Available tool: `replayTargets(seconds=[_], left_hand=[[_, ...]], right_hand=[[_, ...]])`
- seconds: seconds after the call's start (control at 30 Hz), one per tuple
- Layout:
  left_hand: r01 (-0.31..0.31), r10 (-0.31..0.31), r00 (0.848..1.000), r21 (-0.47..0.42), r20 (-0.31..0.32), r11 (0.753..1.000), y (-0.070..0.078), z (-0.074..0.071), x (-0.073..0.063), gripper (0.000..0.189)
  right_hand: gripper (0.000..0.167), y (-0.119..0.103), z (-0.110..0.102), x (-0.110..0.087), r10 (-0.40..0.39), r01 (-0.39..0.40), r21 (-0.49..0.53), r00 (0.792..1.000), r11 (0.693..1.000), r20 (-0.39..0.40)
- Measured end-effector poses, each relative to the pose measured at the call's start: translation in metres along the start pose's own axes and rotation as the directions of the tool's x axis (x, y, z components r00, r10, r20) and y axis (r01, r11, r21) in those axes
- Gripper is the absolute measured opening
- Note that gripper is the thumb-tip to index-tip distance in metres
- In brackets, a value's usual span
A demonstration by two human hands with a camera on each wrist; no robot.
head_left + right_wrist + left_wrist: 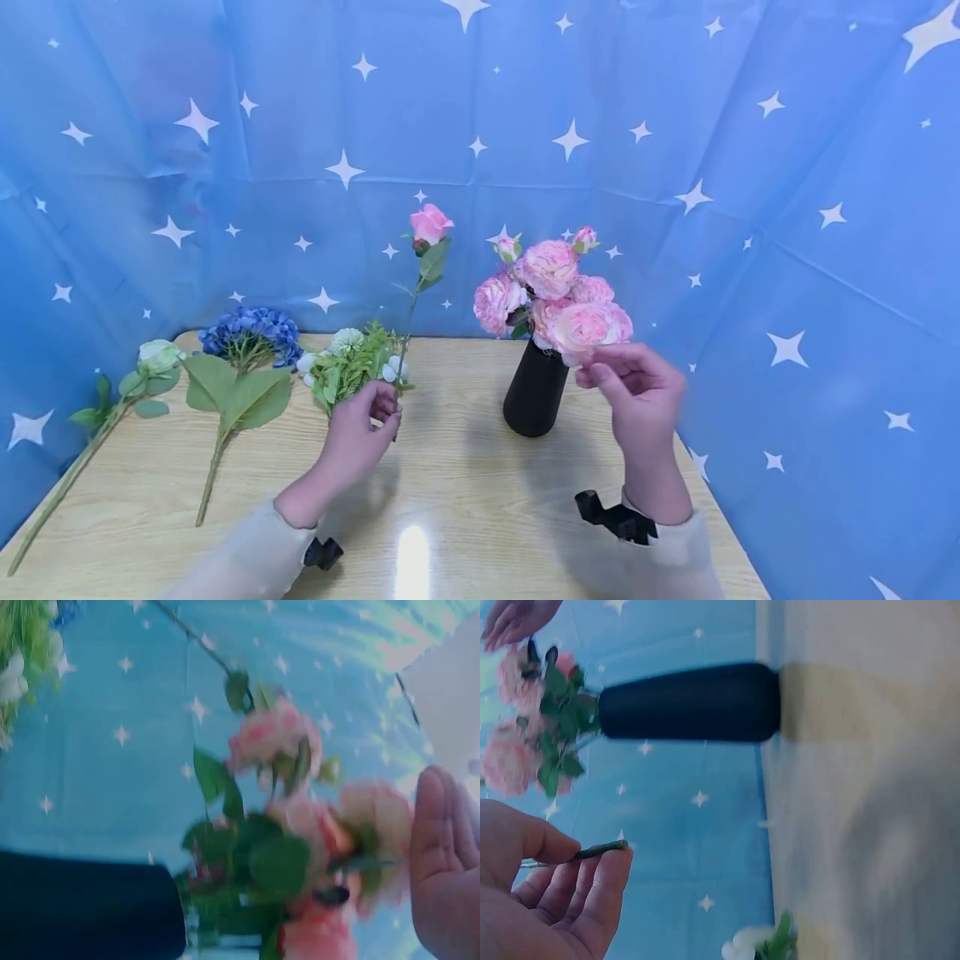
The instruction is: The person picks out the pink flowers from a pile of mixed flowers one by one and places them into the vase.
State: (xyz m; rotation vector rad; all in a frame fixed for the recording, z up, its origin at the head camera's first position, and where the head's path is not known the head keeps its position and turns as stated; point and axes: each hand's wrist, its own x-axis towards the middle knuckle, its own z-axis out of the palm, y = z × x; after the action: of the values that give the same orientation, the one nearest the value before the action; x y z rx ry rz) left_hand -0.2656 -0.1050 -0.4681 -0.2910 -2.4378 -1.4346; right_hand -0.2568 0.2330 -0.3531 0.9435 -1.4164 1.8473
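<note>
My left hand (358, 435) pinches the lower stem of a single pink rose (431, 224), which stands upright above the table. In the left wrist view the cut end of the green stem (604, 849) pokes out between thumb and forefinger. To the right, a black vase (534, 392) holds a bunch of pink peonies (551, 268) with small buds and green leaves. My right hand (647, 396) is raised at the right side of the blooms. The right wrist view shows its fingers (433, 825) fairly straight beside the petals, gripping nothing.
On the left of the wooden table (465, 500) lie a white rose (159, 357) on a long stem, a blue hydrangea (255, 333) with broad leaves, and a green-and-white bunch (348, 367). A blue star-patterned cloth (285, 150) hangs behind and at both sides.
</note>
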Motion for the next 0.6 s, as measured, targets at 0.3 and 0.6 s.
replayTargets(seconds=[0.3, 0.6], left_hand=[[-0.022, 0.029, 0.998, -0.108, 0.055, 0.994, 0.012, 0.018, -0.018, 0.023], [-0.063, 0.112, 0.971, -0.227, 0.213, 0.972, 0.005, 0.037, -0.027, 0.022]], right_hand=[[0.017, 0.009, 0.037, -0.019, 0.061, -0.046, -0.083, 0.982, 0.995, 0.179], [0.021, 0.021, 0.057, -0.032, 0.38, -0.284, -0.42, 0.91, 0.862, 0.164]])
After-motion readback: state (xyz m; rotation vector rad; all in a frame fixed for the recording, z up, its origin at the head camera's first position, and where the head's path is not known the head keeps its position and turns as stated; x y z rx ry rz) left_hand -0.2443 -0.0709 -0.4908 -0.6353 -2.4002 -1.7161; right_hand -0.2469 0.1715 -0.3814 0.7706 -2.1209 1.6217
